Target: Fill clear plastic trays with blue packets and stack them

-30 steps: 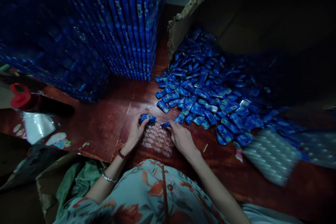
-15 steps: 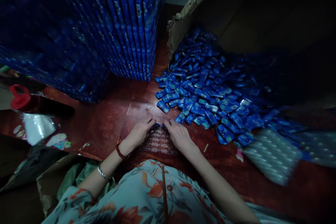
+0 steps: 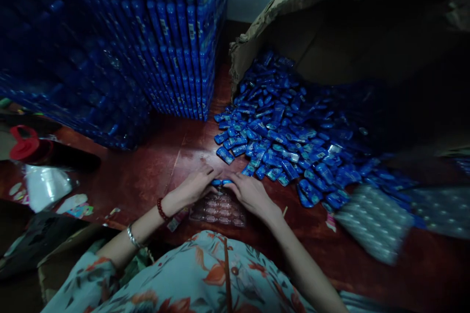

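A clear plastic tray [image 3: 220, 210] with rows of moulded cavities lies on the red-brown table in front of my body. At its far edge my left hand [image 3: 200, 183] has its fingers closed on a small blue pack [image 3: 216, 182]. Beside it, my right hand [image 3: 249, 193] pinches another small blue pack [image 3: 227, 182]. The two packs are nearly end to end above the tray's far rows. Just beyond my right hand spreads a large heap of loose blue packs [image 3: 279, 132].
Tall blue stacks [image 3: 176, 58] stand at the back left. A torn cardboard box [image 3: 257, 29] opens behind the heap. To the left is a dark bottle with a red lid [image 3: 29, 146]. Stacked clear trays [image 3: 374, 225] lie at the right.
The blue packs between my fingers now show more clearly, and more of the tray is uncovered. A small pink and clear wrapper has come into view by my left wrist. The view has shifted slightly.
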Tool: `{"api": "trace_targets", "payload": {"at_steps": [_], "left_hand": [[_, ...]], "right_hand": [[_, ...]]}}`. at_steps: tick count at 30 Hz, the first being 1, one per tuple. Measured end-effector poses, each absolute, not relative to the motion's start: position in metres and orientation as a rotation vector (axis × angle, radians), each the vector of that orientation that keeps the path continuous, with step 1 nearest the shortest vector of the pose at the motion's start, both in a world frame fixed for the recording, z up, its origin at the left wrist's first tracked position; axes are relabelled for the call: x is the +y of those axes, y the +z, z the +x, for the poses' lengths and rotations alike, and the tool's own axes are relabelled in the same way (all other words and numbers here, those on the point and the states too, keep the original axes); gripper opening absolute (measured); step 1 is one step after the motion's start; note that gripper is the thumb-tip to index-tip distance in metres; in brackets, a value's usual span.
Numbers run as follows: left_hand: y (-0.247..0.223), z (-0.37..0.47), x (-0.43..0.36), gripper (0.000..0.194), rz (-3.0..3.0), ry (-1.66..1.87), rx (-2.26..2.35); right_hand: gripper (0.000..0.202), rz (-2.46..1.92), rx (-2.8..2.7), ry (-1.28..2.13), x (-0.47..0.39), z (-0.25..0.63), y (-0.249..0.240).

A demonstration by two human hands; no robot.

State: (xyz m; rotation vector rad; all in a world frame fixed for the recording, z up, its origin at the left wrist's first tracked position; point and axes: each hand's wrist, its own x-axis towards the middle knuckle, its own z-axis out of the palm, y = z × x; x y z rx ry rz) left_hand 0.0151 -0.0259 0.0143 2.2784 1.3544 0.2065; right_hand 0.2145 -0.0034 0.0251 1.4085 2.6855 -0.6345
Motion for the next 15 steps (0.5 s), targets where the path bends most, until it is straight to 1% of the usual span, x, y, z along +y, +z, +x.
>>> {"api": "trace_targets", "payload": {"at_steps": [2,5,7,12,13,15], "left_hand": [[0.02,0.002,-0.016,0.041,2.162,0.442,1.295],[0.016,-0.003,0.009,0.032,1.982,0.665,1.447],[0.006,0.005,0.03,0.033,1.923,0.673,1.576],[-0.027,0.036,0.064,0.053,2.032,0.583,1.515],[-0.031,0.038,0.067,0.053,2.041,0.587,1.489],[-0.037,0.037,0.069,0.046,2.033,0.61,1.436]], "right_hand": [[0.033,1.542,2.681,-0.703,0.008,0.227,0.026],[0.032,1.728,2.585,-0.628,0.023,0.243,0.024],[0.032,1.729,2.545,-0.572,0.027,0.25,0.019],[0.06,1.534,2.62,-0.493,0.018,0.258,0.0],[0.061,1.517,2.624,-0.464,0.016,0.258,-0.002],[0.058,1.502,2.615,-0.412,0.013,0.258,-0.003]]}}
